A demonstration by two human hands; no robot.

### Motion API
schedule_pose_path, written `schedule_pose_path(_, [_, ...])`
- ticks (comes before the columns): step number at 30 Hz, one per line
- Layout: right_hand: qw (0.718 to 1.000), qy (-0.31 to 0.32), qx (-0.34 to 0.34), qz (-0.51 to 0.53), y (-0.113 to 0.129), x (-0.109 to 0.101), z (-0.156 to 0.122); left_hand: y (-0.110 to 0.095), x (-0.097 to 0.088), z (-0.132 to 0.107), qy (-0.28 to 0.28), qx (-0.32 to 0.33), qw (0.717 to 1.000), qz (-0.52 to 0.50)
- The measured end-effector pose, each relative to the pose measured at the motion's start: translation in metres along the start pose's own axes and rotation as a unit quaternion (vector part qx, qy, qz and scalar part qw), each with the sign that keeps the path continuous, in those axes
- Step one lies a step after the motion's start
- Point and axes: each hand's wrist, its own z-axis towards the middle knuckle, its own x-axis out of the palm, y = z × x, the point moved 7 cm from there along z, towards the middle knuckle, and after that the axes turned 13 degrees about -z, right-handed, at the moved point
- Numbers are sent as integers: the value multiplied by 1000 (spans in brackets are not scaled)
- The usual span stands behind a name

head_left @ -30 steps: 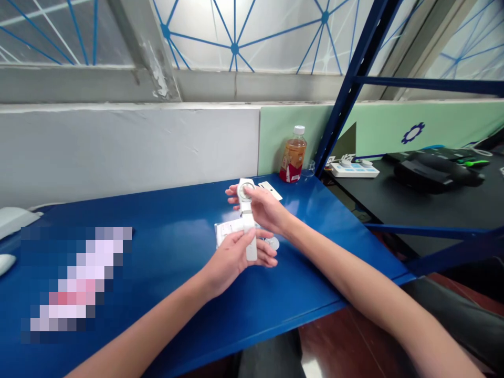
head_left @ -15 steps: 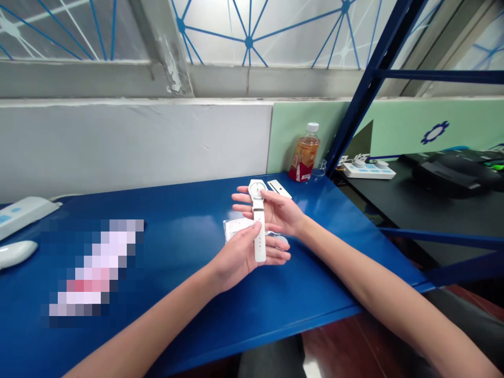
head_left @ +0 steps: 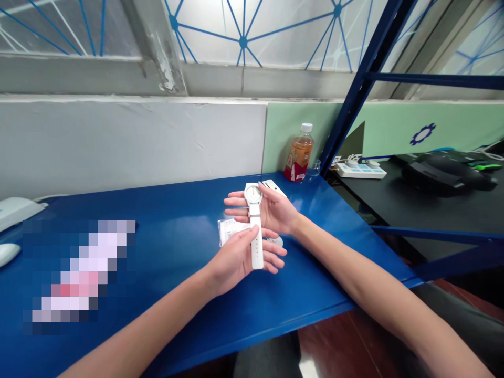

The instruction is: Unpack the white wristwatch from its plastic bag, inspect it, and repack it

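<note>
Pinches a white watch (head_left: 255, 210) by its strap with the left hand (head_left: 234, 257), thumb on top, fingers spread underneath, above the blue bench (head_left: 169, 252), presumably to keep the strap straight. Supports the dial end with the right hand (head_left: 277, 210), palm upward, fingers extended and parted behind the case, thumb against its edge, probably to leave the dial uncovered. Has a drink bottle (head_left: 298, 157) upright at the bench's back, perhaps to be clear of both arms.

Cuts off a white device (head_left: 18, 211) and a smooth white object (head_left: 8, 254) at the left edge. Covers another item (head_left: 84, 273) with coarse pixels; cannot tell what. Hides part of a clear packet (head_left: 228, 229) behind the left hand, print unreadable. Loses some strap under the left thumb, the watch's back entirely; dial marks too small to read. Shows only portions of a white card (head_left: 274, 186) and a clear round piece (head_left: 277, 241) beyond the fingers.
</note>
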Motion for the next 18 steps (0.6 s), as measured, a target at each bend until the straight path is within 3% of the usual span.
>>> schedule_pose_path(8, [998,51,-9,20,2,9,-1,-3,-5,0,-61,18,998,6])
schedule_pose_path(18, [999,46,4,18,-1,6,0,-2,-4,-3,-82,17,996,10])
